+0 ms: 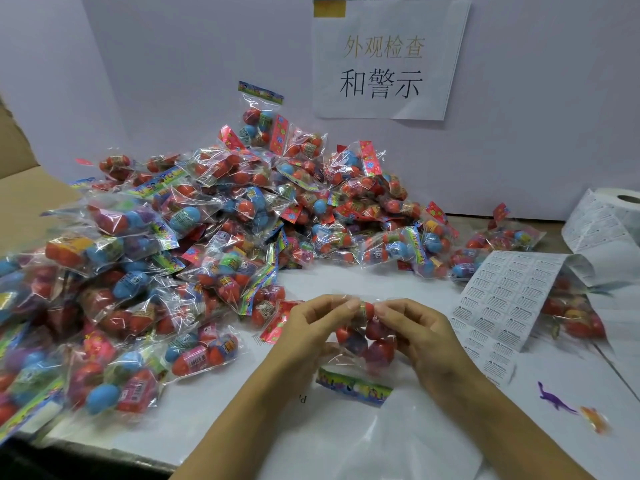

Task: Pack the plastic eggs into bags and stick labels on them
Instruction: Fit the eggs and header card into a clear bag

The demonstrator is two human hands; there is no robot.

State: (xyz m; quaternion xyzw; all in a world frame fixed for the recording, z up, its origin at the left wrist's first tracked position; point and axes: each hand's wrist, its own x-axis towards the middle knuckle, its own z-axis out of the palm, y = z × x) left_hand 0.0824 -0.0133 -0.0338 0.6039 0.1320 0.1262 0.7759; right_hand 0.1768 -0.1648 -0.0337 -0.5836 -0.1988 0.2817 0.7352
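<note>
I hold a clear bag of plastic eggs (363,341) just above the white table (339,438), its colourful header card (353,389) hanging toward me. My left hand (308,327) pinches the bag's upper edge on the left. My right hand (415,327) pinches the same edge on the right. Red eggs show through the film between my fingers. A strip of white warning labels (498,313) lies to the right of my right hand, unrolled from a label roll (602,216) at the far right.
A big heap of packed egg bags (214,237) covers the left and middle of the table up to the back wall. More bags (575,317) lie under the label strip. A purple toy dinosaur (554,400) and an orange one (594,419) sit at the right front. A paper sign (384,60) hangs on the wall.
</note>
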